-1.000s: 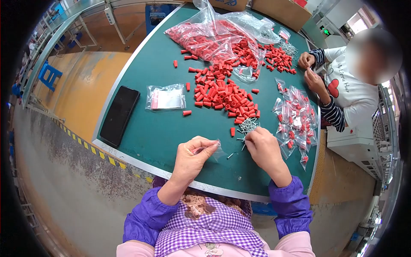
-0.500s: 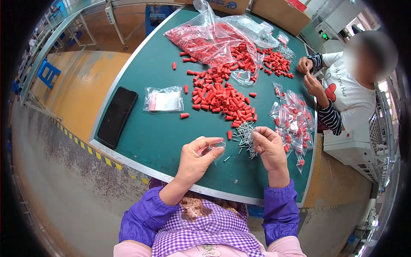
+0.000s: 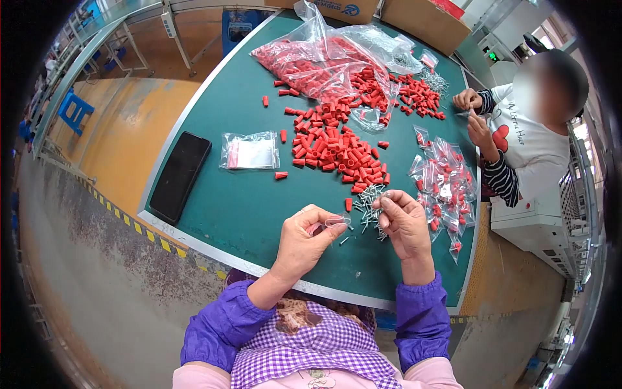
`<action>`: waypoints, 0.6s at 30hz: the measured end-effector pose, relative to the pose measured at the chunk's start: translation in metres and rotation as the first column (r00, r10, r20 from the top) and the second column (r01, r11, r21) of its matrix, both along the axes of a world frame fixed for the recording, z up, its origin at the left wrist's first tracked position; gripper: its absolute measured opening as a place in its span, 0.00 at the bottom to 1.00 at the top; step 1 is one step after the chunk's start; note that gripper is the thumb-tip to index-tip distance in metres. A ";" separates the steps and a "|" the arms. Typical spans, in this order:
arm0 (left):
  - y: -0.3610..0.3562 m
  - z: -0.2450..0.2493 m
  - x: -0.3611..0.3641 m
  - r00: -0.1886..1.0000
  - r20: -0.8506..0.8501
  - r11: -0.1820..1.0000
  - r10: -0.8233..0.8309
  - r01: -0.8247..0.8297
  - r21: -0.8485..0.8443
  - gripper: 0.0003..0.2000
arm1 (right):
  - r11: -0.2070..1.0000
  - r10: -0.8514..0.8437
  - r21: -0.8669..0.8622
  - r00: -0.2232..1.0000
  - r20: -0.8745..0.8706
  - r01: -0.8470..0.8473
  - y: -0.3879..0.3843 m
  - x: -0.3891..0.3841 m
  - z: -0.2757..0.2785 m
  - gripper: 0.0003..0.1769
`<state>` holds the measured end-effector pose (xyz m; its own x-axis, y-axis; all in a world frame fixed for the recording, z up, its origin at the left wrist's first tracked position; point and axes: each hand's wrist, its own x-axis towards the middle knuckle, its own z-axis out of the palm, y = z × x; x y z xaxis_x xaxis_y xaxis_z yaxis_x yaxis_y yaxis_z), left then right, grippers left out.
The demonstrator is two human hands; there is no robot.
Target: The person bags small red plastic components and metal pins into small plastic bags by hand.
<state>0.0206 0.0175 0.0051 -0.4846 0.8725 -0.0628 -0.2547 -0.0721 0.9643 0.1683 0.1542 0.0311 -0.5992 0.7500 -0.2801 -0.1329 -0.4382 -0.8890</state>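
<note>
Fingertips of the left hand are pinched on a small clear bag, thumb under and forefinger over its rim. Its mouth bows open and faces the right hand — a hold that seems meant to keep the opening wide and steady. The bag hangs just above the green table, between the two hands. The right hand's thumb and forefinger are closed tight at their tips, just over the near edge of the screws. Something thin seems caught there, but it is too small to say for sure. A single red cap lies just beyond the bag, and the spread of red caps lies farther out from both sets of fingertips. Outside the right hand's fingers sit the filled bags. Well out past the left knuckles are a stack of empty bags and a black phone. Nothing stands between the bag mouth and the right fingertips — only a stray screw on the table beneath. At the far right edge a co-worker's hands are busy, well apart.
</note>
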 end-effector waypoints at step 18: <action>-0.008 -0.006 -0.015 0.986 -0.094 0.990 0.141 -0.142 -0.006 0.05 | 0.468 0.028 0.739 0.844 0.535 -0.485 -0.027 0.001 0.008 0.05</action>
<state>0.0056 0.0096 -0.0009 -0.6072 0.7942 -0.0221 -0.1520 -0.0887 0.9844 0.1695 0.1277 0.0395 -0.8048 0.5814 0.1191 0.3043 0.5766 -0.7582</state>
